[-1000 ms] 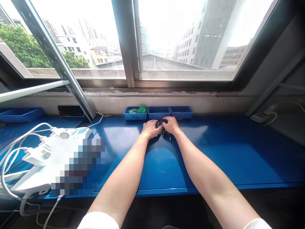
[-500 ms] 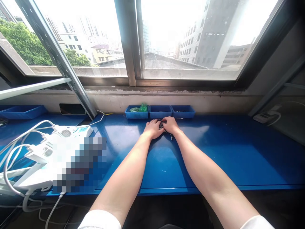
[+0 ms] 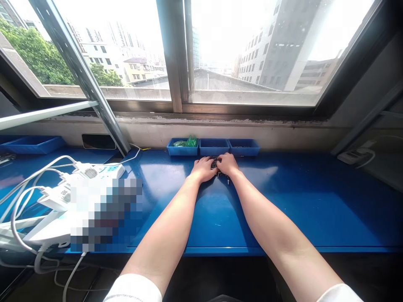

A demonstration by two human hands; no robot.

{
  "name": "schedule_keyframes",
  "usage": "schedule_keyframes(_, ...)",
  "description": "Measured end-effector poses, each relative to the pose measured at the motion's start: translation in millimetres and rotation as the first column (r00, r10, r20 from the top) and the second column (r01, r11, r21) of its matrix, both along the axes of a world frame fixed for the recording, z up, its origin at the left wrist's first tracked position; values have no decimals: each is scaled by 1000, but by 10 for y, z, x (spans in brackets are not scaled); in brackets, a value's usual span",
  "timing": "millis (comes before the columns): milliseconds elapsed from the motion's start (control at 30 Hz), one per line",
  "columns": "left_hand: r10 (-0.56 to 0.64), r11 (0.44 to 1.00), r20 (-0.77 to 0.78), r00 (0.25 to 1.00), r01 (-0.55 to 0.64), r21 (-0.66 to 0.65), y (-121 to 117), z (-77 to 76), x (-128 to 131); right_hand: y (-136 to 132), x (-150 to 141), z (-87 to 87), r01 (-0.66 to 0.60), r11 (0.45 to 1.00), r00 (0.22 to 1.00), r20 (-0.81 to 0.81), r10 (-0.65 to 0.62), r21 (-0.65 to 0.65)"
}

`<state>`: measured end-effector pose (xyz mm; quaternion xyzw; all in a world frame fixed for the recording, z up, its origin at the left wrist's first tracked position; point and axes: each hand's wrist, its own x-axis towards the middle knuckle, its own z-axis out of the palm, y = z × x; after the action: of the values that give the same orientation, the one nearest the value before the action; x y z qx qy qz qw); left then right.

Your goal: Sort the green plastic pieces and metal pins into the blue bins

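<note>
Both of my hands are at the far side of the blue table, cupped around a small heap of dark and shiny screws (image 3: 215, 162). My left hand (image 3: 203, 168) curls against the heap from the left, its thumb in front. From the right, my right hand (image 3: 228, 164) closes on the same heap with bent fingers. Part of the heap is hidden by the fingers. One loose screw (image 3: 228, 181) lies just in front of my right hand, and a few more poke out beneath the palms.
Behind my hands stand three blue bins: the left bin (image 3: 174, 150) holds green plastic bags, the middle bin (image 3: 214, 150) and right bin (image 3: 244, 150) small dark parts. White plugs and cables crowd a power strip (image 3: 115, 171) at left. A metal post (image 3: 107, 113) rises beside the window.
The view has shifted slightly. My hands stay at the heap, and a bit more of the screws shows between them.
</note>
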<state>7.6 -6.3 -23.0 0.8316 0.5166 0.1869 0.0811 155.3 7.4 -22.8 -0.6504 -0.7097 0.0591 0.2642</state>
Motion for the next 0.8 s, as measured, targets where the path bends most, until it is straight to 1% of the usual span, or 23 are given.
schedule_keyframes(133, 20, 1000, 52, 998, -19, -23, -16, 39, -19, -9, 0, 27, 11, 1000, 1000, 2, -11, -1)
schedule_keyframes(233, -15, 998, 75, 997, 19, -55, -47, 86, -42, -4, -6, 36, 19, 1000, 1000, 20, -19, -10)
schedule_keyframes(333, -93, 990, 24, 995, 95, -101, -78, 122, -66, -5, -8, 38, 5, 1000, 1000, 29, -4, -14)
schedule_keyframes(467, -141, 981, -77, 987, 129, -145, -85, 126, -79, -25, -9, 47, -13, 999, 1000, 18, 14, -30)
schedule_keyframes(567, -144, 982, -104, 984, 130, -136, -79, 110, -73, -37, -22, 59, -3, 998, 999, 33, 5, -58)
schedule_keyframes(667, -134, 987, -96, 986, 124, -106, -77, 94, -64, -35, -41, 62, 1, 997, 997, 76, 5, -82)
schedule_keyframes(800, -118, 991, -55, 991, 114, -75, -74, 79, -55, -25, -52, 43, -20, 998, 996, 80, 25, -64)
